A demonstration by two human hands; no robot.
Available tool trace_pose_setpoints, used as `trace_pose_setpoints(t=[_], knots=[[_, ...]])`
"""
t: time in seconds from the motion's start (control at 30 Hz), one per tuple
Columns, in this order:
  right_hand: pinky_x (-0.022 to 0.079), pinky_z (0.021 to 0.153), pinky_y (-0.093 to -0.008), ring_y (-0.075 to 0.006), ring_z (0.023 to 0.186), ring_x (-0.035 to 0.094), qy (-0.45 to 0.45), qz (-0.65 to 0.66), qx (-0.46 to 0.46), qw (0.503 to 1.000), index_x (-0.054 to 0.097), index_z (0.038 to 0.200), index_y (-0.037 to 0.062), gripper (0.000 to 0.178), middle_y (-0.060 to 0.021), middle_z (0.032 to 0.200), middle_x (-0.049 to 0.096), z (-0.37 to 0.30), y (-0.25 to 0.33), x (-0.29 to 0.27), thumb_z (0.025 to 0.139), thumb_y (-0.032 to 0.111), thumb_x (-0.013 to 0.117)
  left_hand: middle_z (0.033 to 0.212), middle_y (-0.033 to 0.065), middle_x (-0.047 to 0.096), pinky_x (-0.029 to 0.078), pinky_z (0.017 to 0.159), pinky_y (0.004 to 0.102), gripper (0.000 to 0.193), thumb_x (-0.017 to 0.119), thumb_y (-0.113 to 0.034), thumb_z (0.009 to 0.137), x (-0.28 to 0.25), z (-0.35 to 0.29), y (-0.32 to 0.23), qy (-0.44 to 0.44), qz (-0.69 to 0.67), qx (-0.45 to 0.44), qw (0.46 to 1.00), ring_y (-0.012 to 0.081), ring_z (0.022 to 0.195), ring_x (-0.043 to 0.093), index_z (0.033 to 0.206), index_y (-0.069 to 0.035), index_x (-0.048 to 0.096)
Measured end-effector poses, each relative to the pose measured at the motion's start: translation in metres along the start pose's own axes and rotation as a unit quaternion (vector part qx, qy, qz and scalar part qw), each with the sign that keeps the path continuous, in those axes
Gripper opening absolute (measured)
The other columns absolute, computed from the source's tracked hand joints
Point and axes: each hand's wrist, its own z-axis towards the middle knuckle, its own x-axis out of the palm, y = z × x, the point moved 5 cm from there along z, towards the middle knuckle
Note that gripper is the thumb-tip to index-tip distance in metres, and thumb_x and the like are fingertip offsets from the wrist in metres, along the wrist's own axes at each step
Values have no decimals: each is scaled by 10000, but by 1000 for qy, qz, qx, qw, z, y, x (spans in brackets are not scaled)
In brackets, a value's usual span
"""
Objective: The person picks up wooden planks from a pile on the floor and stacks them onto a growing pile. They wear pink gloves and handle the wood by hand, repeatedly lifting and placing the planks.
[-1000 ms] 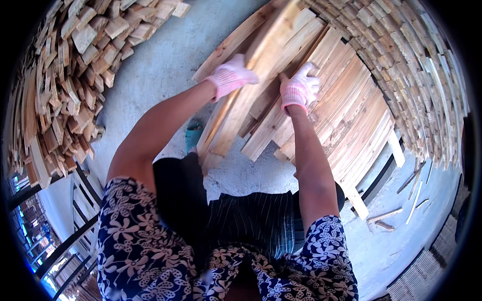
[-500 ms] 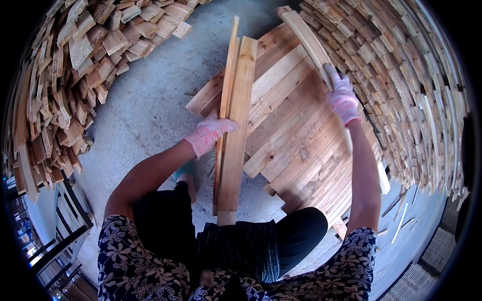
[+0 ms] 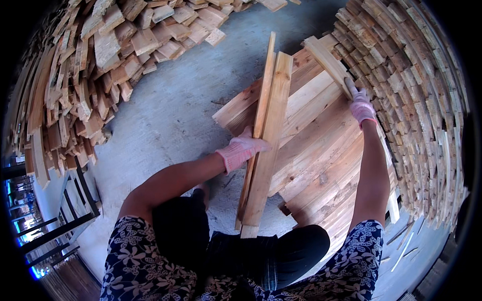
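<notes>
My left hand (image 3: pixel 245 148), in a pink-and-white work glove, is closed round two long wooden planks. The wider plank (image 3: pixel 273 110) has its broad face up, and a narrower plank (image 3: pixel 263 95) lies along its left side. Both run from near my lap away from me. My right hand (image 3: pixel 362 104), gloved alike, grips the near end of another wooden plank (image 3: pixel 329 62) on the right. Below it spreads a layer of planks (image 3: pixel 321 145) lying side by side at a slant. My right fingertips are partly hidden by the plank.
A tall stack of boards (image 3: pixel 401 100) rises close along the right. Another big pile of boards (image 3: pixel 115 45) fills the far left. A black metal frame (image 3: pixel 75 220) stands at the lower left. Thin wood strips (image 3: pixel 401 251) lie on the concrete floor (image 3: pixel 165 110) at the right.
The whole view has shifted, so things sit farther right and lower. The plank in my right hand has come down and nearer to me. My left hand keeps its hold on the two planks.
</notes>
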Motion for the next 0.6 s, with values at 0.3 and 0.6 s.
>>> trace_pose_setpoints(t=[0.3, 0.6], knots=[[426, 1060, -369, -284, 1237, 508, 101, 334, -82, 934, 219, 1553, 123, 700, -161, 1439, 426, -147, 178, 12, 976, 308, 567, 1191, 131, 652, 539, 923, 379, 596, 799, -163, 772, 1, -27, -9, 113, -260, -1, 959, 222, 1099, 637, 1294, -2, 560], [453, 1023, -330, -267, 1246, 540, 144, 573, -79, 803, 174, 1570, 79, 935, -218, 1378, 525, -214, 187, 20, 863, 312, 740, 1133, 108, 633, 460, 1030, 368, 548, 679, -296, 931, -18, -73, 3, 146, -51, 257, 954, 187, 1115, 594, 1384, -51, 491]])
